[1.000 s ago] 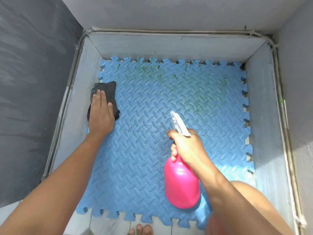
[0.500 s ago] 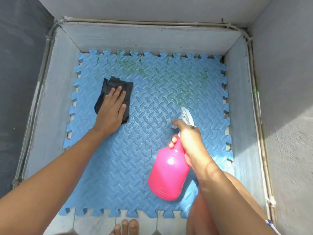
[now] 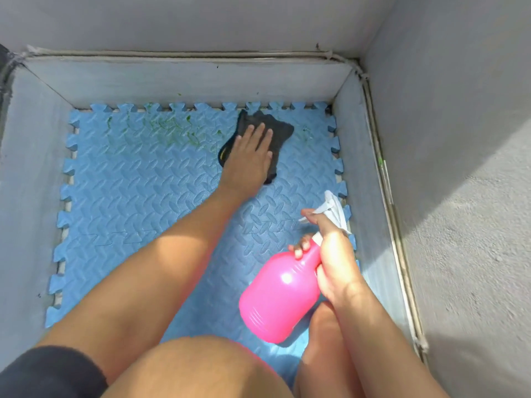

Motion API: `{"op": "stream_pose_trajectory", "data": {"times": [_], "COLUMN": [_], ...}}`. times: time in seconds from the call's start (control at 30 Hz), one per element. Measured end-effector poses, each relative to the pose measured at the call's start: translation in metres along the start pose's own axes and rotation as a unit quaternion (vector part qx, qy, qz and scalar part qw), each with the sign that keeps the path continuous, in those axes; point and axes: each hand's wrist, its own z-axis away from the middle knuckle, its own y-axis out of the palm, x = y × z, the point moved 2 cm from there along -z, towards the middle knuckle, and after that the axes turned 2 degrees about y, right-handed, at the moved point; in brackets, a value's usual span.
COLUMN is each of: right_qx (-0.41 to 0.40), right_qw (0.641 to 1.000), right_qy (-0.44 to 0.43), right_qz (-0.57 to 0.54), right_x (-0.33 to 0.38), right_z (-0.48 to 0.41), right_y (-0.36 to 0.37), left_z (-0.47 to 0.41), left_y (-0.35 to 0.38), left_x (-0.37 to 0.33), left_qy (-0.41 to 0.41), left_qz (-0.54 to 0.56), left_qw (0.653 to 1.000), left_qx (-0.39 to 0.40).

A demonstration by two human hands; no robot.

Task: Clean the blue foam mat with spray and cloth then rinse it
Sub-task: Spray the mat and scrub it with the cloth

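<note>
Since half a second ago the left hand (image 3: 250,156) has swept the cloth (image 3: 275,133) from the mat's left side up toward its far right corner, and the view has tipped down so both knees now fill the bottom. That hand lies flat, fingers spread and open, pressing the dark, crumpled cloth onto the mat (image 3: 138,196). The right hand (image 3: 334,262) is closed around the neck of the spray bottle (image 3: 280,297), forefinger stretched along the white trigger head; the bottle has moved closer to the mat's right edge and hangs tilted above it. The bottle is smooth pink plastic, rounded, ribbed near its base. The mat is blue foam with a raised woven-plate pattern and toothed, jigsaw edges, lying inside a grey walled basin (image 3: 184,81). Green smears (image 3: 172,127) streak its far left part. The left half of the mat is open; the teeth sit just beside the walls.
</note>
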Motion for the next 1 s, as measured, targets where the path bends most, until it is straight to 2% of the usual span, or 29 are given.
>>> {"op": "stream_pose_trajectory", "data": {"times": [0.07,0.17,0.23,0.3,0.37,0.43,0.53,0.6,0.67,0.77,0.93,1.0], "right_qx": [0.002,0.001,-0.005,-0.015,-0.021,-0.024,-0.021,-0.011,-0.004,0.009,0.022,0.027], "right_qw": [1.0,1.0,1.0,1.0,0.999,0.999,0.999,1.0,0.999,0.997,0.986,0.977], "right_qy": [-0.001,-0.012,-0.022,-0.026,-0.024,-0.022,-0.029,-0.024,-0.018,-0.027,-0.024,-0.034], "right_qz": [-0.003,0.009,0.006,-0.002,-0.007,-0.013,-0.005,0.007,0.025,0.066,0.164,0.211], "right_x": [0.004,0.01,0.014,0.016,0.017,0.018,0.02,0.019,0.017,0.017,0.02,0.019], "right_z": [-0.003,-0.007,-0.007,-0.006,-0.007,-0.008,-0.009,-0.008,-0.007,-0.009,-0.017,-0.019], "right_y": [-0.002,0.0,0.001,0.0,-0.003,-0.006,-0.011,-0.008,-0.002,0.013,0.041,0.05], "left_z": [-0.008,-0.01,-0.008,-0.011,-0.025,-0.049,-0.08,-0.07,-0.046,-0.004,0.08,0.112], "left_y": [-0.009,-0.01,-0.005,0.009,0.019,0.016,0.004,-0.001,0.0,0.001,-0.004,-0.005], "left_x": [0.022,0.019,-0.003,-0.034,-0.063,-0.076,-0.044,-0.012,0.001,0.011,0.04,0.049], "left_qy": [-0.038,-0.01,0.104,0.242,0.292,0.254,0.069,-0.028,-0.076,-0.093,-0.025,-0.028], "left_qz": [-0.01,-0.013,-0.009,-0.004,-0.009,-0.023,-0.011,0.011,0.029,0.043,0.058,0.047], "left_qw": [0.999,1.0,0.994,0.967,0.95,0.962,0.996,0.999,0.997,0.994,0.998,0.998], "left_qx": [-0.003,0.007,0.036,0.082,0.107,0.098,0.06,0.022,-0.006,-0.024,-0.011,-0.008]}}
